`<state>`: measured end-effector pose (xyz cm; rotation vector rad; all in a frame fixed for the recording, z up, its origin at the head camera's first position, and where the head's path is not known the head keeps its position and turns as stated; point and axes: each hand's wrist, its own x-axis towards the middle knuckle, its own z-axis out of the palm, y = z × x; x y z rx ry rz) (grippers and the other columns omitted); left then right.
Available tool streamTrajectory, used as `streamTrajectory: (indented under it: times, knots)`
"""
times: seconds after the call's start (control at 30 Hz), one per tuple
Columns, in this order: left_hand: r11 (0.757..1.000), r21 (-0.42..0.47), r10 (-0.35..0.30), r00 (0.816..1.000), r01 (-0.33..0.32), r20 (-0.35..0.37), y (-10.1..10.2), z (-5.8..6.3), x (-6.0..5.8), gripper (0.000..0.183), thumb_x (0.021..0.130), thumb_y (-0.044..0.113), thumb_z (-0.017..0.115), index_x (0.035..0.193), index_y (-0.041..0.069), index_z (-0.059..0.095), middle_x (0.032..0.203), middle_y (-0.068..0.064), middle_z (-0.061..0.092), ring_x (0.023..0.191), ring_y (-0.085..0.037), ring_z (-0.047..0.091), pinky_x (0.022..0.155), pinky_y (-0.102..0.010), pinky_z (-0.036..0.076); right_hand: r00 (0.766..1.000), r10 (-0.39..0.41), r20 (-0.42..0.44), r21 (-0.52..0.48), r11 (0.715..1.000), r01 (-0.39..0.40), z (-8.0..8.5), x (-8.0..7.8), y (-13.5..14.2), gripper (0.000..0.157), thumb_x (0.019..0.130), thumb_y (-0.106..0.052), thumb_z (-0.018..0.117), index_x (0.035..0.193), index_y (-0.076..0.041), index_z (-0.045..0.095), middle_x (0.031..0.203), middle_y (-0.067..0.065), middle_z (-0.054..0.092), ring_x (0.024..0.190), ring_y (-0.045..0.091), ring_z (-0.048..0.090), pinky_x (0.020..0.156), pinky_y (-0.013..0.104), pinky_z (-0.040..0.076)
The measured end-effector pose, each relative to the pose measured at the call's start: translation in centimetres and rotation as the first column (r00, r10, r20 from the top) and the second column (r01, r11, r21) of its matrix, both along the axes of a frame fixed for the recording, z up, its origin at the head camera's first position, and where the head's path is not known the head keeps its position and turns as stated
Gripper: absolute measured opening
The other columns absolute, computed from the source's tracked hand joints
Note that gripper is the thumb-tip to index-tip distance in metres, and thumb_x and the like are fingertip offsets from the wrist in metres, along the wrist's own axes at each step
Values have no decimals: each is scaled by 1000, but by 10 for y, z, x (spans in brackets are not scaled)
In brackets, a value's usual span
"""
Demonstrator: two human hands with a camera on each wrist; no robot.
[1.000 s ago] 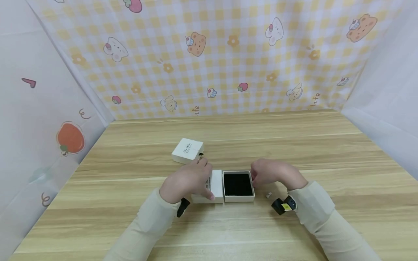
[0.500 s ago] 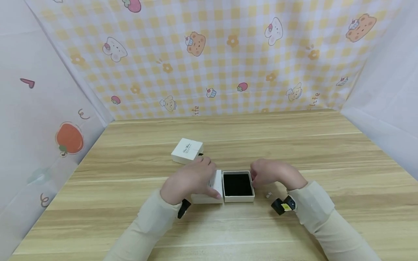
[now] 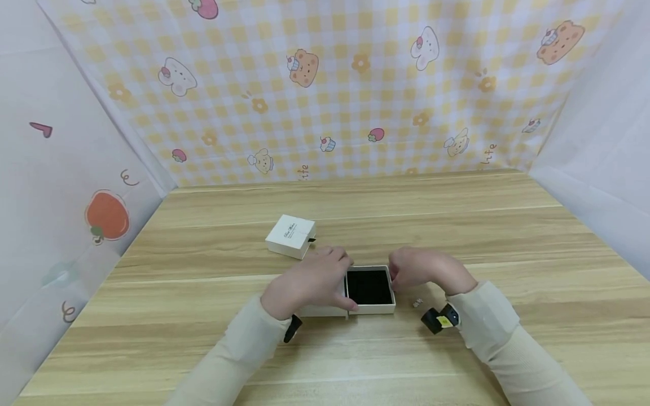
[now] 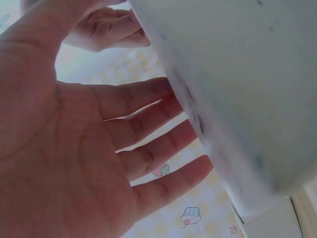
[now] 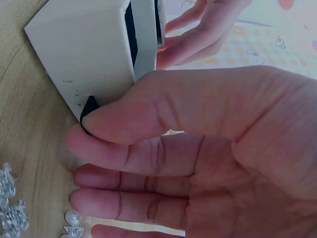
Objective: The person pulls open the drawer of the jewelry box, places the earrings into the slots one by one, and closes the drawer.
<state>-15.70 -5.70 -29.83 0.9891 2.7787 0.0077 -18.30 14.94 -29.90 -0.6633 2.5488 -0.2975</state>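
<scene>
A white drawer box lies on the table, its tray [image 3: 372,309] with a black lining [image 3: 368,287] showing beside the sleeve [image 3: 322,312]. My right hand [image 3: 417,267] is at the tray's right end. In the right wrist view its thumb and index finger pinch the black ribbon tab [image 5: 89,109]. My left hand [image 3: 315,282] lies over the sleeve and hides most of it; its thumb reaches the tray's near left corner. In the left wrist view the left fingers [image 4: 133,126] are spread and nearly straight, fingertips right at the edge of the sleeve.
A second white box [image 3: 291,234] with dark print and a black tab stands behind my left hand. Small sparkling jewelry [image 3: 417,303] lies by my right wrist; the right wrist view shows silvery pieces [image 5: 12,213] and a pearl [image 5: 72,217]. A patterned curtain [image 3: 345,84] hangs behind the table.
My left hand has slid right along the sleeve until its thumb overlaps the tray's corner. My right hand, the sleeve and the tray have hardly moved.
</scene>
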Motion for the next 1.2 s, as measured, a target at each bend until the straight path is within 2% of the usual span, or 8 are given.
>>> streamTrajectory:
  times: [0.33, 0.73, 1.2]
  knots:
    - [1000, 17, 11, 1000, -11, 8, 2, -2, 0, 74, 73, 57, 69, 126, 7, 55, 118, -3, 53, 115, -21, 46, 100, -35, 38, 1000, -9, 8, 0, 1000, 9, 2, 1, 0, 4, 77, -8, 64, 75, -7, 60, 71, -1, 53, 62, 12, 45, 54, 23, 37]
    - [1000, -28, -6, 1000, 6, -21, 5, -2, 3, 70, 75, 55, 69, 125, 6, 56, 117, -3, 52, 115, -21, 46, 99, -33, 40, 1000, -28, 10, -14, 999, 29, 2, 3, 3, 10, 78, -12, 65, 83, -6, 59, 80, 0, 57, 70, 14, 50, 60, 27, 42]
    - [1000, -30, -4, 1000, 4, -18, 5, -1, 5, 67, 76, 53, 69, 121, 4, 58, 115, -4, 53, 107, -20, 49, 95, -32, 42, 1000, 13, 0, -143, 990, -13, 0, 0, 11, 5, 75, -4, 62, 80, -6, 63, 78, 0, 57, 69, 12, 50, 60, 24, 43]
